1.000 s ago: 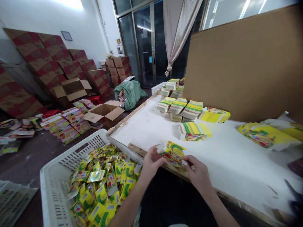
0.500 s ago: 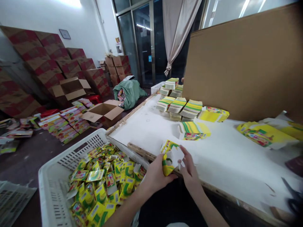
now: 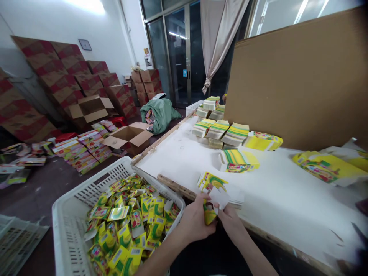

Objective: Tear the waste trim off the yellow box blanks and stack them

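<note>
Looks mid-fold: left hand [image 3: 198, 219] and right hand [image 3: 231, 220] both pinch the yellow carton [image 3: 209, 217], grip narrow, by the near edge of the desk [image 3: 172, 158]; next move likely needs left steady, right working the white flap [image 3: 220, 197].

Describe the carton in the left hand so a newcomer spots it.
Start at the white tabletop and follow its near edge right from the white basket. There, between left hand and right hand, is one yellow-and-green carton. Unlike the loose cartons in the basket, it is held, a plain white part showing.
</note>
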The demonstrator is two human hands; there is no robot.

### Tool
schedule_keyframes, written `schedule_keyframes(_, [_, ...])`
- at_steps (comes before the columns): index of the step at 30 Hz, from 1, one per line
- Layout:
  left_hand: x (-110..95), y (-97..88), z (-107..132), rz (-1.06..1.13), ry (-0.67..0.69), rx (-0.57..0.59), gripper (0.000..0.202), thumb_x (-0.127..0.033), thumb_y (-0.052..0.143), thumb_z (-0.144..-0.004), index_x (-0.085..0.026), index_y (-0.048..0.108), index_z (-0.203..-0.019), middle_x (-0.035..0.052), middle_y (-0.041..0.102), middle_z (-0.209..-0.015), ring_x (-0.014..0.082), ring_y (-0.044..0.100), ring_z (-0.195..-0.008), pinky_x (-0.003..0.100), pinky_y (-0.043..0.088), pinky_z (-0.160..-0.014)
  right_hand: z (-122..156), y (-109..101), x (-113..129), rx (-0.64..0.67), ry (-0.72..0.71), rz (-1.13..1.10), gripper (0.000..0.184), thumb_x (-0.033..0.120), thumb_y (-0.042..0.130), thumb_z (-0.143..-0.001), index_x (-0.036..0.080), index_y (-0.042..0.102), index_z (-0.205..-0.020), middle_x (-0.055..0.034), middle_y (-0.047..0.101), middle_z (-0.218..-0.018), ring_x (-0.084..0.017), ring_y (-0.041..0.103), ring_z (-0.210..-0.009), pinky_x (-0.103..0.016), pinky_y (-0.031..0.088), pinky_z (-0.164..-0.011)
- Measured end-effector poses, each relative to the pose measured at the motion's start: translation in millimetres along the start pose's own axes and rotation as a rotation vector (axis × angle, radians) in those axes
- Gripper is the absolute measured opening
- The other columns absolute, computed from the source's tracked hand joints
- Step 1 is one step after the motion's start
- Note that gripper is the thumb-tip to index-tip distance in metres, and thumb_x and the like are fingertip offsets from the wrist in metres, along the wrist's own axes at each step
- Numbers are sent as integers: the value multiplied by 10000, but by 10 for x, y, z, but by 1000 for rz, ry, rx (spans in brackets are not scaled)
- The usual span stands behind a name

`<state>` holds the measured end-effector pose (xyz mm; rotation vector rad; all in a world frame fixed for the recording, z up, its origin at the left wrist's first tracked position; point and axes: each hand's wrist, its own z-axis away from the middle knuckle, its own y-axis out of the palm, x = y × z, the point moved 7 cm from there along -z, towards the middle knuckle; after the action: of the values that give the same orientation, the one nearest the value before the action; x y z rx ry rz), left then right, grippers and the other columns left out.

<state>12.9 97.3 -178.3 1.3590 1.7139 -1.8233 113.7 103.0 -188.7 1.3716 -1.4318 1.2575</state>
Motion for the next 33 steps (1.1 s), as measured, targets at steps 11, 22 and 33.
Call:
schedule_keyframes(11, [-72,-301,12,-151,55,-117,518,-193,636,-566,-211,439,-1045,55,498,-1018,225,478,-966,367,401,-852,104,-112,117,80,-257,515,478,134,439,-770,251,451,-1233,-78,450,-1293,-229,384,-1206,-414,362,-972])
schedule_keyframes(22, [-79,-352,-46,-206,56,-136,525,-275,649,-575,-204,497,-1073,65,566,-998,232,526,-928,350,424,-829,-7,-113,225,294,-158,497,364,110,486,-737,243,618,-1049,-95,409,-1321,-255,376,-1209,-433,328,-984])
schedule_keyframes(33, [666,-1019,541,-688,-372,-219,601,-291,612,-602,-161,448,-1165,131,517,-1139,333,435,-1076,474,320,-888,-241,-485,-181,-126,6,599,426,134,479,-727,194,508,-1148,-73,591,-1049,-195,559,-940,-349,450,-837])
